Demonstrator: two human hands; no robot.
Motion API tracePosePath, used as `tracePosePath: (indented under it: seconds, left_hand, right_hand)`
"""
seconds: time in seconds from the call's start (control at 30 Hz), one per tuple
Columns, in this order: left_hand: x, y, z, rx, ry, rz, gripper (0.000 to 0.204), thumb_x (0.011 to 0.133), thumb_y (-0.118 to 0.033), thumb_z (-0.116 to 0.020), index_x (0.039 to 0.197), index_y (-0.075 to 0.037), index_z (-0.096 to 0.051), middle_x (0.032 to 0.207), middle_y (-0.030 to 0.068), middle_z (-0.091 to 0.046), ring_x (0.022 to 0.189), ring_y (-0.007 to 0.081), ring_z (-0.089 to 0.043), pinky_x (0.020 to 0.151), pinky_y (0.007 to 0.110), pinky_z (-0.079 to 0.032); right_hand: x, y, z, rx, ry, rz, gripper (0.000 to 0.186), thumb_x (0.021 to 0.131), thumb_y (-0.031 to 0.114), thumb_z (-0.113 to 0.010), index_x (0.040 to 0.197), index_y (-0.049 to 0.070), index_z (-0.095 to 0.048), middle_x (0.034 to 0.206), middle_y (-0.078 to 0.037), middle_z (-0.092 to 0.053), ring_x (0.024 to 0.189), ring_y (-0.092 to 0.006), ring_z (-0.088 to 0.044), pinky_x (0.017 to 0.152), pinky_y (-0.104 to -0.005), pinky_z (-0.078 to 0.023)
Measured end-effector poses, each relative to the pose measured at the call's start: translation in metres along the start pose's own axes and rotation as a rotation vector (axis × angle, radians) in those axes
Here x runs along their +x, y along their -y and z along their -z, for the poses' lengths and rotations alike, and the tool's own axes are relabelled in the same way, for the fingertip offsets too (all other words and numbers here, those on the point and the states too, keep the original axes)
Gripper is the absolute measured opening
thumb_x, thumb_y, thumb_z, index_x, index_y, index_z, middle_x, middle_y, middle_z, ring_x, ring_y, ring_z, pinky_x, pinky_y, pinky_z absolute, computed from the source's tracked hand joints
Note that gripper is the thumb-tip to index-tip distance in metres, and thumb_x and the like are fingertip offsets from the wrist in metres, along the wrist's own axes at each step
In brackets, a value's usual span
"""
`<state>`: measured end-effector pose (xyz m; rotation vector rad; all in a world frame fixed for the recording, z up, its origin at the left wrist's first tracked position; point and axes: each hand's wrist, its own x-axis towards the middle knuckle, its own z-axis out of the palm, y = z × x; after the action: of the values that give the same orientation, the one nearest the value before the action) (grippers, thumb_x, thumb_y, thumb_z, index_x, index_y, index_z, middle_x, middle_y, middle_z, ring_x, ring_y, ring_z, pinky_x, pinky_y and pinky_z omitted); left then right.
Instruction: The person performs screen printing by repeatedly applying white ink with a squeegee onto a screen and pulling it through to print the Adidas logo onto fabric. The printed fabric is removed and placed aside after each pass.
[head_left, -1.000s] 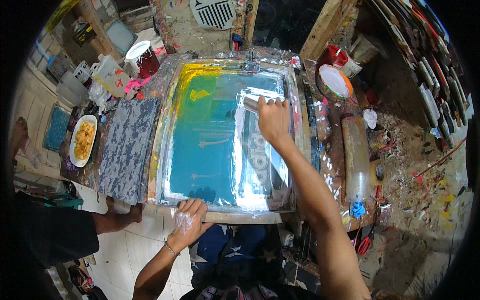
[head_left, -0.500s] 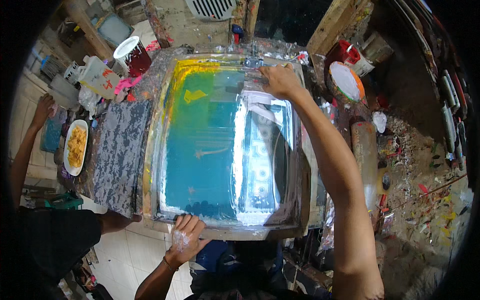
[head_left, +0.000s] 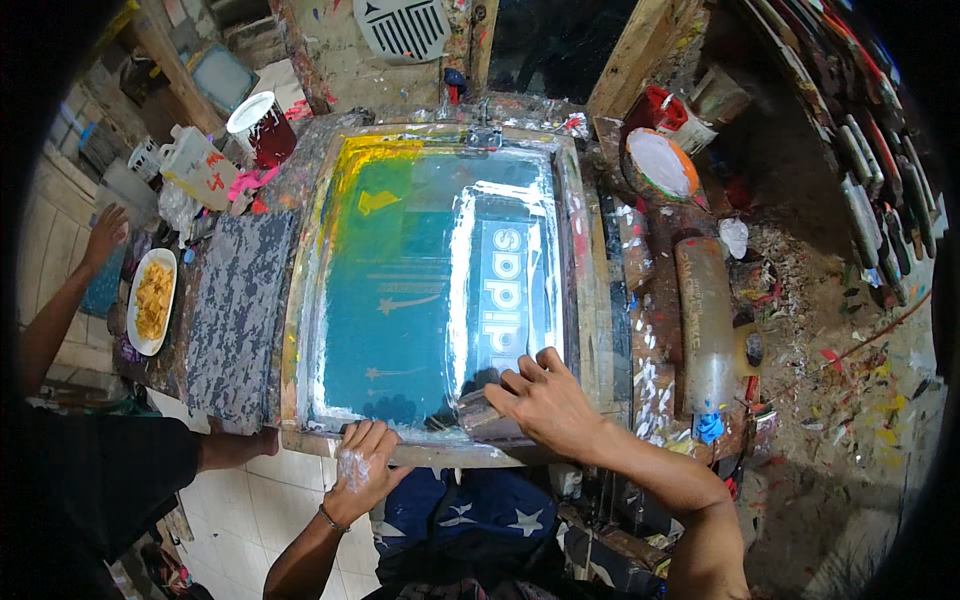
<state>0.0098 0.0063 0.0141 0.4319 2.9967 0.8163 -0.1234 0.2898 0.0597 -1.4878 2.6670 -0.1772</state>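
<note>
A silkscreen frame lies on the bench before me, its mesh teal with a yellow-green far left corner. White ink borders a panel of pale lettering on the mesh's right half. My right hand grips a squeegee at the near end of that panel, its blade down on the mesh. With fingers curled over the frame's near edge, left of the squeegee, my left hand holds the wood, thumb spread aside. White smears mark the back of that hand.
Left of the frame are a mottled grey board, a dish of yellow food, a plastic jug and a dark red paint pail. A co-worker's hand is beyond the dish. A clear cylinder and white-paint tub stand right.
My right hand has come from the frame's far end to its near end with the squeegee, and the lettering shows more plainly. My left hand keeps its place. The co-worker's hand has shifted slightly.
</note>
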Motion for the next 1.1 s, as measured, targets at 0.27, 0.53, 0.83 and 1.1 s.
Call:
tracePosePath:
  seconds: [0.27, 0.53, 0.83, 1.1]
  left_hand:
    - [-0.002, 0.003, -0.001, 0.003, 0.030, 0.029, 0.046, 0.058, -0.017, -0.093, 0.089, -0.004, -0.062, 0.090, 0.0126, -0.055, 0.090, 0.0335, -0.056, 0.080, 0.044, -0.042]
    - [-0.003, 0.005, -0.001, 0.057, 0.056, 0.017, 0.043, 0.064, -0.025, -0.091, 0.088, -0.005, -0.061, 0.091, 0.0112, -0.054, 0.090, 0.0315, -0.055, 0.080, 0.042, -0.043]
    - [0.000, 0.001, 0.000, 0.039, 0.015, 0.001, 0.045, 0.060, -0.020, -0.093, 0.088, -0.005, -0.062, 0.091, 0.0112, -0.055, 0.091, 0.0318, -0.056, 0.080, 0.043, -0.042]
    - [-0.001, -0.001, -0.002, 0.021, -0.033, -0.017, 0.046, 0.061, -0.019, -0.093, 0.090, -0.002, -0.062, 0.090, 0.0147, -0.055, 0.090, 0.0362, -0.057, 0.080, 0.046, -0.043]
  right_hand:
    - [0.102, -0.154, 0.032, -0.260, -0.268, -0.219, 0.023, 0.088, 0.013, -0.062, 0.110, 0.016, -0.065, 0.091, -0.007, -0.075, 0.100, -0.0285, -0.068, 0.096, -0.0540, -0.041]
    - [0.135, -0.209, 0.008, -0.113, -0.263, -0.407, 0.025, 0.086, 0.016, -0.062, 0.110, 0.012, -0.067, 0.083, -0.018, -0.074, 0.084, -0.0361, -0.073, 0.093, -0.0523, -0.042]
    - [-0.014, 0.000, -0.012, -0.023, -0.186, -0.304, 0.031, 0.080, 0.006, -0.063, 0.111, 0.005, -0.062, 0.085, -0.013, -0.067, 0.084, -0.0292, -0.065, 0.084, -0.0452, -0.042]
    - [0.029, -0.056, 0.003, -0.195, -0.284, -0.236, 0.013, 0.089, 0.013, -0.060, 0.101, 0.010, -0.062, 0.075, -0.009, -0.069, 0.083, -0.0301, -0.068, 0.086, -0.0525, -0.041]
